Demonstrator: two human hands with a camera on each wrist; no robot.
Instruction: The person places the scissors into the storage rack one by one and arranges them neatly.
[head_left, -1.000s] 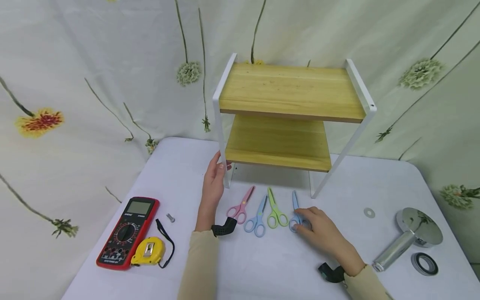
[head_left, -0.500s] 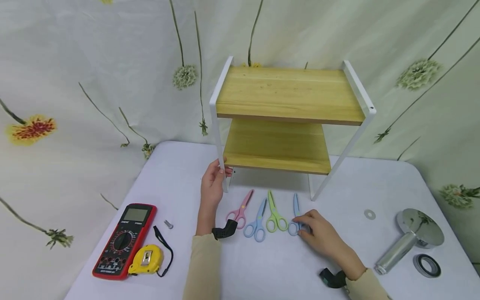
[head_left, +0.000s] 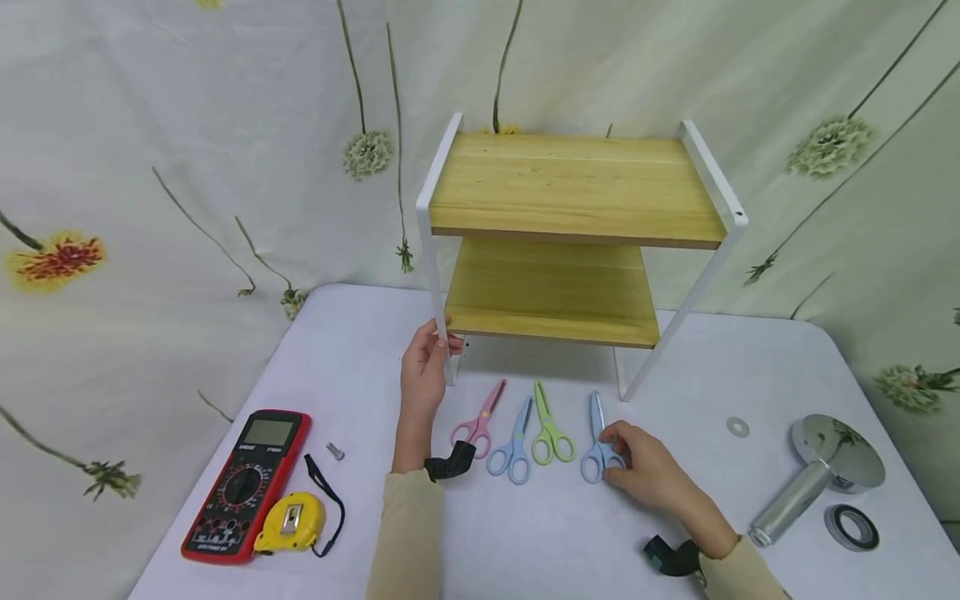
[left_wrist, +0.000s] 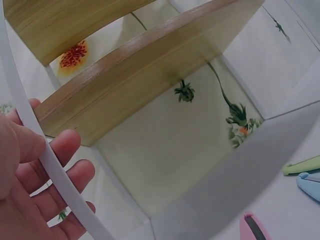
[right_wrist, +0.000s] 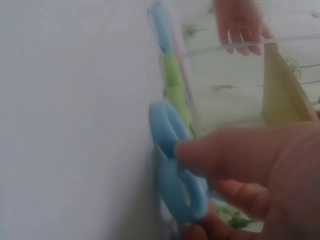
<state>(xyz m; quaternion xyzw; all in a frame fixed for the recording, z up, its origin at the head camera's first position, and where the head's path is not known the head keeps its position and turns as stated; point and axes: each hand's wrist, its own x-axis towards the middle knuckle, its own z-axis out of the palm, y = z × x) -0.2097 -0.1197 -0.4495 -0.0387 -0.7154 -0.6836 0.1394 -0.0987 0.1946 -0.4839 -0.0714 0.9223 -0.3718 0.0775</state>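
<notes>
Several small scissors lie in a row on the white table in front of a two-tier wooden shelf rack point(head_left: 430, 250): pink scissors point(head_left: 480, 417), light blue scissors point(head_left: 513, 442), green scissors point(head_left: 550, 433) and, rightmost, blue scissors point(head_left: 597, 442). My right hand point(head_left: 611, 454) pinches the handle loops of the rightmost blue scissors point(right_wrist: 175, 170); the thumb lies on top and the fingers underneath. My left hand point(head_left: 438, 337) grips the rack's white front-left leg point(left_wrist: 50, 165), with fingers behind it and the thumb in front. The lower shelf board point(left_wrist: 135, 80) passes just above that hand.
A red multimeter point(head_left: 243, 483), a yellow tape measure point(head_left: 288, 521) and a small metal bolt point(head_left: 335, 452) lie at the front left. At the right are a washer point(head_left: 738, 427), a chrome shower head point(head_left: 821, 471) and a black ring point(head_left: 851, 527). A floral curtain hangs behind the table.
My right hand's fingers have curled round the blue scissors' handles and drawn them slightly nearer and to the right. The left hand keeps its hold on the rack leg.
</notes>
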